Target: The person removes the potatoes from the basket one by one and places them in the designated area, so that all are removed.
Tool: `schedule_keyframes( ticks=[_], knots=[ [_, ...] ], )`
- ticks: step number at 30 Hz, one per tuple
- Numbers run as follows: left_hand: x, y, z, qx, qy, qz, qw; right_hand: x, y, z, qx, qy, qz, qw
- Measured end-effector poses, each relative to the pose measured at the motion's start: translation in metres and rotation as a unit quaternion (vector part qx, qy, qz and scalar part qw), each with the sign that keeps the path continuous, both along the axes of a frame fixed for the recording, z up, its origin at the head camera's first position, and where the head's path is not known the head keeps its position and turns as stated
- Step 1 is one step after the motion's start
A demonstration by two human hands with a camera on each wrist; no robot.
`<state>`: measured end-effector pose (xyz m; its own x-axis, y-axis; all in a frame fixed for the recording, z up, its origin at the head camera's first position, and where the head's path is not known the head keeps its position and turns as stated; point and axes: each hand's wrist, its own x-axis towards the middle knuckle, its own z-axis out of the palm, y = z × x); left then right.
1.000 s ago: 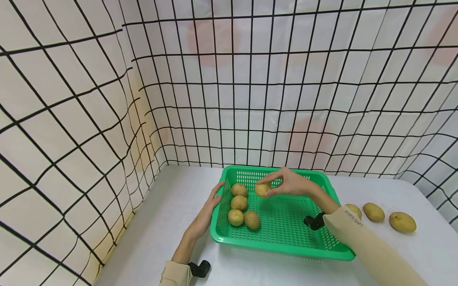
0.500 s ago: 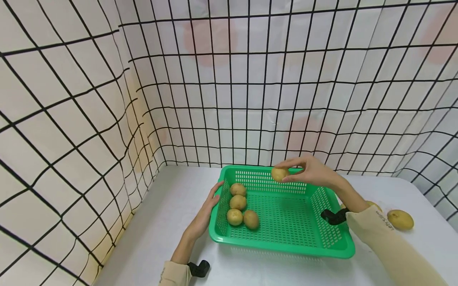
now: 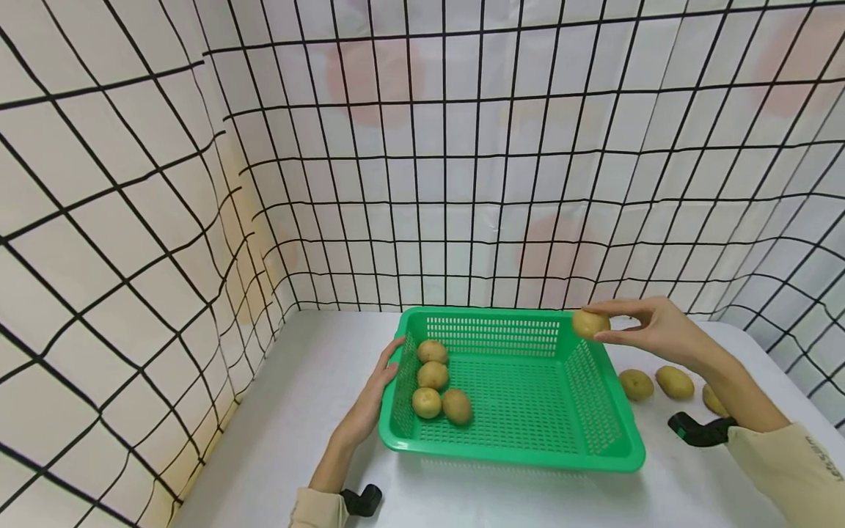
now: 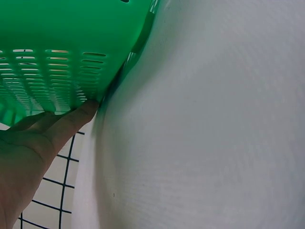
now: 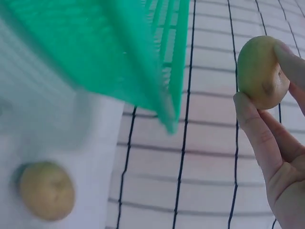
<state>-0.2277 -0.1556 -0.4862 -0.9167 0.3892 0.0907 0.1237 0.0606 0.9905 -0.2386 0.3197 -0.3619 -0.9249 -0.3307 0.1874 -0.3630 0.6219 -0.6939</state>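
As right hand (image 3: 672,331) pinches potato (image 3: 589,325), sleeve (image 3: 785,466) — lettered

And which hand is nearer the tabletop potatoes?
Right: the right hand hovers near the tabletop potatoes, holding another potato; the left hand is across the green basket, touching it.

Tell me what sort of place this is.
Likely a small indoor work booth, though nothing beyond it shows: black grid mesh stands before pale walls on three sides, around a white table.
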Motion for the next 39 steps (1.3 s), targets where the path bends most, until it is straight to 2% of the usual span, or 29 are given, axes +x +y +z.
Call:
schedule_keyframes(
  ticks=[6, 10, 16, 23, 26, 30, 34, 39],
  knots=[
    [0.001, 0.0, 0.001, -0.001, 0.001, -0.002, 1.0, 0.015, 0.032, -0.013, 0.032, -0.016, -0.065, 0.997],
    [0.001, 0.001, 0.002, -0.003, 0.002, -0.003, 1.0, 0.024, 0.05, -0.022, 0.036, -0.019, -0.091, 0.995],
    [0.001, 0.0, 0.001, -0.003, 0.003, -0.003, 1.0, 0.036, 0.07, -0.035, 0.043, -0.012, -0.108, 0.993],
    [0.001, 0.0, 0.001, -0.002, 0.0, -0.003, 1.0, 0.047, 0.088, -0.056, 0.034, -0.046, -0.141, 0.988],
    [0.001, 0.0, 0.001, -0.003, 0.001, -0.002, 1.0, 0.052, 0.095, -0.064, 0.052, -0.059, -0.159, 0.984],
    [0.002, 0.0, 0.001, -0.002, -0.003, 0.0, 1.0, 0.061, 0.103, -0.079, 0.059, -0.079, -0.171, 0.98],
    [0.002, -0.001, 0.0, -0.004, -0.006, 0.0, 1.0, 0.067, 0.111, -0.096, 0.031, -0.089, -0.159, 0.983],
    [0.001, 0.0, 0.001, -0.002, -0.005, -0.002, 1.0, 0.07, 0.118, -0.107, 0.032, -0.1, -0.161, 0.981]
  ],
)
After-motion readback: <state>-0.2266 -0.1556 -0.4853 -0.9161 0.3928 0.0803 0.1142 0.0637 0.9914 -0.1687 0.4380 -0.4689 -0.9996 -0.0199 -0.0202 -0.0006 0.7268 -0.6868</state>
